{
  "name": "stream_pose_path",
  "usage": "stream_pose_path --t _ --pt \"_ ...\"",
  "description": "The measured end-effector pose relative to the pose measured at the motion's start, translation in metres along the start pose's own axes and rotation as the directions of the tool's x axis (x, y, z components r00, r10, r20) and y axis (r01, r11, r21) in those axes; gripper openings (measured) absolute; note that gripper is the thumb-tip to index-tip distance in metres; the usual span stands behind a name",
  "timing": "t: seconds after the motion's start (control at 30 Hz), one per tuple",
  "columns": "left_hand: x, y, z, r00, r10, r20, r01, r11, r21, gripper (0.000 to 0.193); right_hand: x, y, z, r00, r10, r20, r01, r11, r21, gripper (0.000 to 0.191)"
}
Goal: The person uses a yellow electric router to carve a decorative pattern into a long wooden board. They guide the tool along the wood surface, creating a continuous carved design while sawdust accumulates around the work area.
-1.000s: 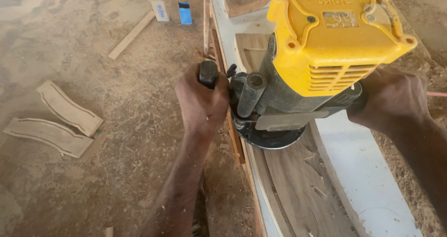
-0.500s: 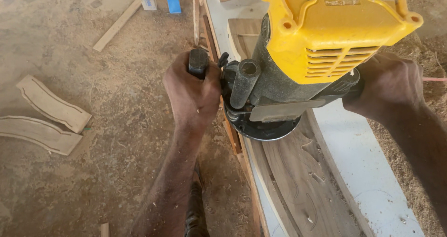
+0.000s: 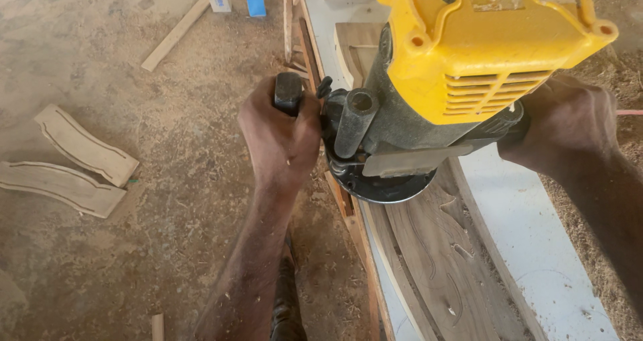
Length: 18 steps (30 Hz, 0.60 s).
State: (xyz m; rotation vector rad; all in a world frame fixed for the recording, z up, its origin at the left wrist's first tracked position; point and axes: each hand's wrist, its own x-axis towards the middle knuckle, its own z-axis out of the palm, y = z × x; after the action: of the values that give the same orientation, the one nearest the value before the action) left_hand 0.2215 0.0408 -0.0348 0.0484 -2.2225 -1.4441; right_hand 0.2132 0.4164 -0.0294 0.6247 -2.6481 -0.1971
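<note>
A yellow-topped plunge router [image 3: 435,93] is held on a curved, carved wooden panel [image 3: 435,260] that lies on a white board [image 3: 529,247]. The left hand [image 3: 278,137] is wrapped tightly around the black side handle [image 3: 289,92]; the right hand [image 3: 569,123] is closed over the opposite handle, which is hidden. The round base [image 3: 385,183] sits near the panel's left edge, so a tilt there could gouge the relief. To the left the bench drops to a sawdust floor [image 3: 134,247], where two shaped offcuts [image 3: 74,163] lie well apart from the work.
</note>
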Motion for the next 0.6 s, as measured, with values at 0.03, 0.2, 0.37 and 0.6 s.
stream_pose_path --t 0.03,0.2,0.37,0.6 --pt "-0.001 -0.001 0.000 1.000 -0.013 0.002 0.013 1.000 0.012 0.007 -0.001 0.001 0.001 1.000 0.010 0.014 -0.010 1.000 -0.014 0.013" --pt "-0.007 -0.003 -0.001 0.999 -0.040 0.003 0.040 0.999 0.033 0.013 0.000 -0.005 -0.002 0.998 0.045 0.049 -0.043 0.998 -0.047 0.016" --pt "-0.010 -0.002 -0.004 1.000 0.013 -0.005 -0.012 0.999 0.048 0.012 0.006 -0.018 -0.017 0.999 -0.026 -0.020 0.025 0.999 -0.022 0.030" --pt "-0.016 -0.004 -0.007 1.000 0.015 -0.011 -0.015 0.999 0.049 0.009 0.004 -0.019 -0.015 1.000 -0.024 -0.009 0.024 0.997 0.070 0.023"
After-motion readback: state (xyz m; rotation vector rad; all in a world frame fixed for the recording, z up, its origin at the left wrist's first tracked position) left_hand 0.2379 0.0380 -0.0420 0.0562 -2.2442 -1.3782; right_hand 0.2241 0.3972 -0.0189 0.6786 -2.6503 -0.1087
